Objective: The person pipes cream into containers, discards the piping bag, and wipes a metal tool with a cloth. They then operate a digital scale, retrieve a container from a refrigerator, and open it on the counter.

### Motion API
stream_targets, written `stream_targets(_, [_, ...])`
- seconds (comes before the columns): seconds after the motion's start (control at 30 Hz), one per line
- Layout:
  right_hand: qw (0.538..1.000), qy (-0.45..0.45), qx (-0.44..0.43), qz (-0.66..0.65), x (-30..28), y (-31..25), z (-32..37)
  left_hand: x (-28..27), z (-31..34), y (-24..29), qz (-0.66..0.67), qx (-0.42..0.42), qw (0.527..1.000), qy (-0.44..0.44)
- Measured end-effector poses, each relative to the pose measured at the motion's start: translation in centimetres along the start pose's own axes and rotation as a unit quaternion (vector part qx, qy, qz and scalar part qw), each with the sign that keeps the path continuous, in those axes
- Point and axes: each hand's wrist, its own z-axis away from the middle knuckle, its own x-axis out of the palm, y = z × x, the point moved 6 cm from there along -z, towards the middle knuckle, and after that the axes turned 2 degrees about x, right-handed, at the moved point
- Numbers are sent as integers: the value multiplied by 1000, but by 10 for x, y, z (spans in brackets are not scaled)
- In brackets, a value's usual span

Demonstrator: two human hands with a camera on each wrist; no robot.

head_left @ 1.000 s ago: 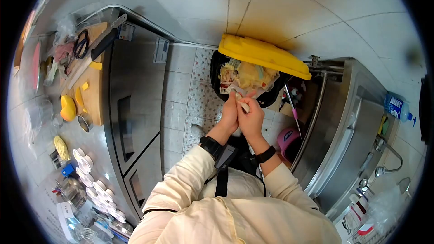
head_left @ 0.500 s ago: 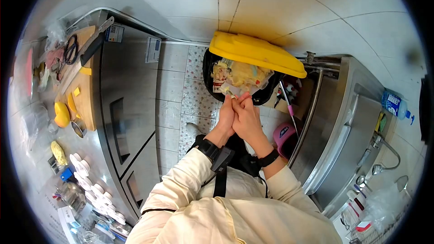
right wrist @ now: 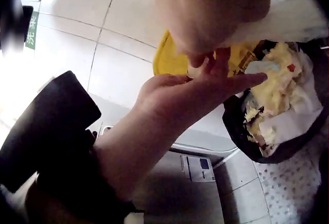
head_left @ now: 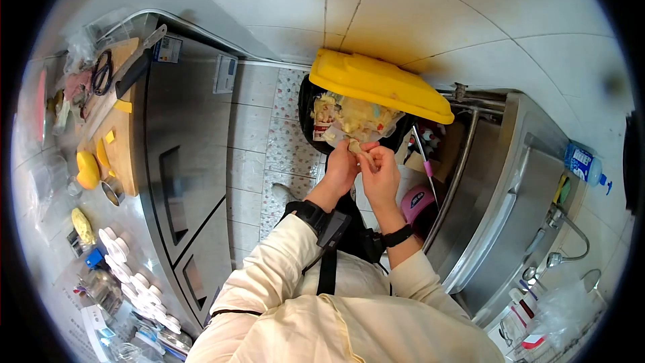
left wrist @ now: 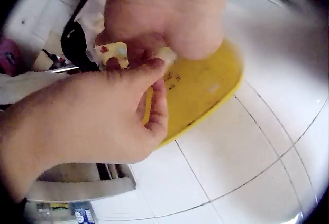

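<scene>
Over the near rim of a black-lined bin (head_left: pixel 304 124), both hands meet at a small, pale, cream-coloured piece (head_left: pixel 364 154). The left hand (head_left: pixel 340 169) pinches it from one side and the right hand (head_left: pixel 381 180) from the other; its kind is unclear. In the left wrist view, the right hand (left wrist: pixel 97 116) has thumb and fingertips together at the pale bit (left wrist: pixel 167 55). In the right wrist view, the left hand (right wrist: pixel 177 93) partly hides behind the blurred near hand. Food scraps and wrappers (head_left: pixel 349 117) fill the bin under a tilted yellow lid (head_left: pixel 379 86).
On the left, a steel counter carries a cutting board (head_left: pixel 126 141), a large knife (head_left: pixel 134 74) and yellow pieces. A steel sink (head_left: pixel 504 215) stands on the right. Below it are a pink bucket (head_left: pixel 420 205) and a pink-and-white stick (head_left: pixel 424 154).
The pale piece shows more plainly between the fingers now than half a second ago. The right hand has turned, its fingers bending more, and the hands sit slightly farther apart.
</scene>
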Motion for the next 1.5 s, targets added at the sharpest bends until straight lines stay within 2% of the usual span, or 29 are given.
stream_targets(0.07, [995,21,-5,95,-2,1,-2,1,-4,-5,-19,-8,1000,-5])
stream_targets(0.1, [995,20,-5,95,0,2,-3,-3,-11,-14,-12,-2,1000,-18])
stream_targets(0.17, [994,23,90,59,4,17,-3,-2,-16,-23,-6,5,1000,-30])
stream_targets(0.2, [994,23,91,59,6,20,-2,1,-14,-23,8,4,1000,-10])
stream_targets(0.27, [1000,12,0,27,9,15,0,-1,-14,-26,20,2,1000,9])
stream_targets(0.3, [1000,14,1,28,8,18,2,-6,-17,-29,37,-14,999,12])
stream_targets(0.37, [997,-48,-5,52,12,22,9,-9,-17,-36,54,-31,998,12])
stream_targets(0.4, [991,-102,30,76,14,29,13,-13,-13,-39,61,-24,997,44])
stream_targets(0.43, [991,-101,32,78,10,32,15,-17,-10,-41,69,-18,995,76])
stream_targets(0.5, [964,-188,4,189,12,22,16,-19,-7,-43,89,-24,995,45])
stream_targets(0.73, [922,-263,6,284,21,27,16,-24,-8,-44,21,-38,998,47])
stream_targets(0.9, [905,-319,72,271,15,33,14,-21,-16,-46,-29,-35,999,28])
stream_targets(1.0, [928,-286,30,237,14,79,26,-22,-16,-63,-76,-85,993,34])
stream_targets(1.07, [927,-281,26,248,5,106,24,-44,-26,-75,-280,-64,958,4])
stream_targets(1.1, [924,-283,25,256,1,124,28,-48,-20,-76,-280,-68,958,3])
stream_targets(1.13, [929,-260,65,253,-2,149,29,-54,-13,-77,-270,-107,957,-4])
stream_targets(1.17, [929,-260,68,253,-4,158,26,-61,-6,-75,-260,-146,955,-12])
stream_targets(1.27, [924,-240,169,244,-9,196,14,-92,14,-54,-270,-144,951,-35])
stream_targets(1.3, [925,-239,172,241,-6,208,13,-104,21,-46,-269,-129,954,-33])
stream_targets(1.37, [945,-164,121,257,-8,223,7,-138,39,-26,-289,-102,950,63])
stream_targets(1.43, [946,-145,115,265,-7,237,9,-171,58,-10,-283,-71,947,137])
stream_targets(1.5, [843,-315,133,415,6,270,29,-196,78,2,-263,-55,946,181])
